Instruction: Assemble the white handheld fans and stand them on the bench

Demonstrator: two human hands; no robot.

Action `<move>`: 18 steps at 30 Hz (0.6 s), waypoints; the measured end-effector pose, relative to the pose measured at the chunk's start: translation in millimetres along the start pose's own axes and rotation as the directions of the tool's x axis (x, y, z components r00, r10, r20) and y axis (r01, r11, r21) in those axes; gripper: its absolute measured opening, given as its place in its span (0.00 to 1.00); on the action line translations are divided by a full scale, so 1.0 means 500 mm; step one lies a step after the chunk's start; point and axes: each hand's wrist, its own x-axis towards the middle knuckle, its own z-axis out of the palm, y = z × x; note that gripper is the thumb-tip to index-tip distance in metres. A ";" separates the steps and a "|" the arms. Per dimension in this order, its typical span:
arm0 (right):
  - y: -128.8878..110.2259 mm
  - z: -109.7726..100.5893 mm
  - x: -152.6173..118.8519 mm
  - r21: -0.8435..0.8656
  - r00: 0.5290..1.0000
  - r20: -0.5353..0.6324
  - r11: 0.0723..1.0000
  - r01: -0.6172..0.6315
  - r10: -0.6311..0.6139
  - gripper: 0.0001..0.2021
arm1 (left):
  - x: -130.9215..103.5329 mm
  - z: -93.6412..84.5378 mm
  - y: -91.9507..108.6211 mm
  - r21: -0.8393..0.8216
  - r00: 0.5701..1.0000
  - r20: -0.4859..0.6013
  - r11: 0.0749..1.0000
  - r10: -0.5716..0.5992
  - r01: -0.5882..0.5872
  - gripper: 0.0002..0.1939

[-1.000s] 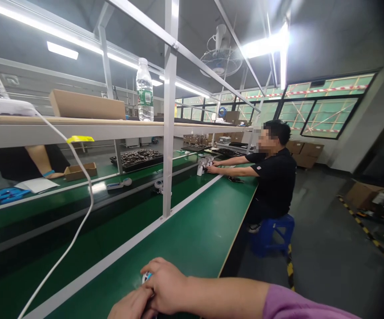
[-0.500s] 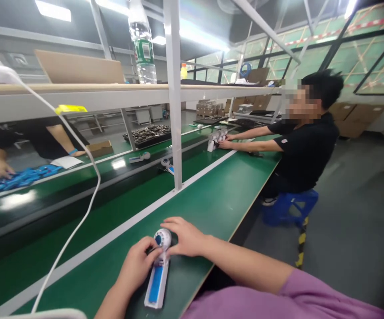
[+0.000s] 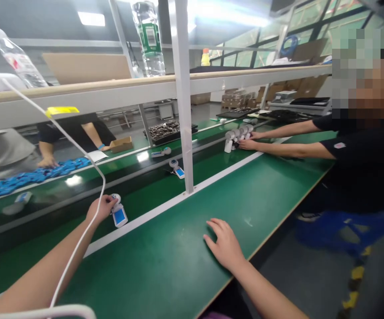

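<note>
Out over the green conveyor belt, my left hand [image 3: 99,208] pinches the round head of a white paddle-shaped device [image 3: 119,217], whose handle has a blue panel facing up. What the device is cannot be told for certain. My right hand [image 3: 223,244] is held over the green bench top [image 3: 165,261], fingers spread and holding nothing. Farther along the belt lies a similar white device [image 3: 178,170] with a blue panel. Another pale device [image 3: 161,153] rests on the far lane.
A white cable [image 3: 103,177] hangs in front of my left forearm. An upright post [image 3: 186,133] rises from the white divider strip [image 3: 148,218]. At right a co-worker's hands [image 3: 248,142] touch a row of white devices [image 3: 233,135]. Blue parts [image 3: 35,177] lie across the line.
My left hand has carried the device forward and left, from the bench to the belt. My right hand has let go of it and moved right. The view has shifted.
</note>
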 end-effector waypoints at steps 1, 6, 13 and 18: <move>-0.003 0.002 0.000 -0.006 1.000 0.019 1.000 0.013 -0.013 0.18 | 0.017 -0.004 0.000 0.045 1.000 -0.012 0.999 -0.016 0.017 0.16; -0.004 0.007 0.001 0.001 0.996 0.084 1.000 0.015 -0.015 0.17 | 0.059 0.014 0.069 0.228 0.985 -0.165 0.974 0.040 -0.001 0.21; 0.020 0.017 0.005 0.027 0.979 0.201 0.999 0.019 -0.024 0.18 | 0.126 0.137 0.283 0.232 0.864 0.013 0.839 0.503 -0.492 0.16; 0.038 0.027 0.023 0.058 0.923 0.385 0.998 -0.010 -0.013 0.20 | 0.201 0.189 0.365 0.205 0.770 0.130 0.742 0.625 -0.638 0.21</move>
